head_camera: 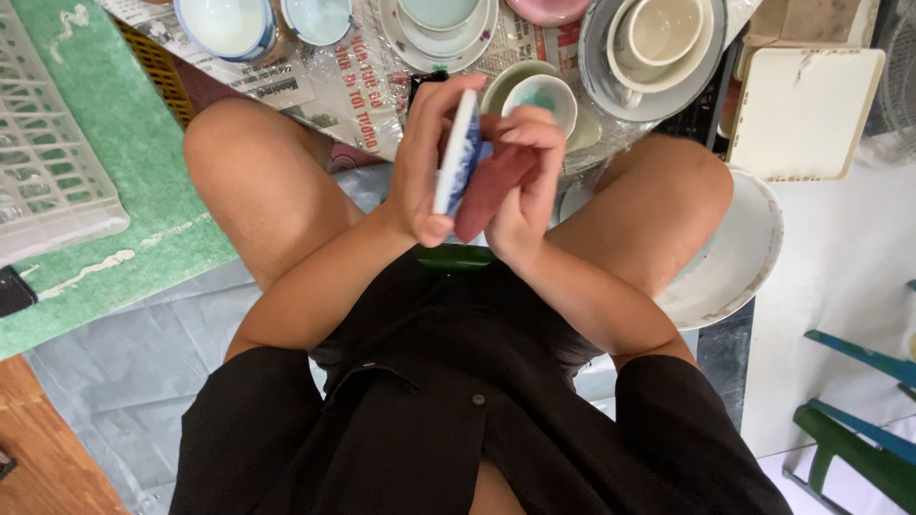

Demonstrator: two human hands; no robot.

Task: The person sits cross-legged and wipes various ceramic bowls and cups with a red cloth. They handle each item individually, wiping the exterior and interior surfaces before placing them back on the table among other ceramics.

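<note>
Left hand (429, 162) grips a small blue-and-white saucer (460, 153) on edge, rim pointing up and away above the lap, while the right hand (520, 176) presses a reddish-brown scouring pad (491, 186) flat against the face turned toward it.

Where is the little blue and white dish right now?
In the head view, the blue and white dish stands on edge at centre, gripped by the left hand, with the right hand pressing a reddish-brown pad against it, above the person's lap.
</note>
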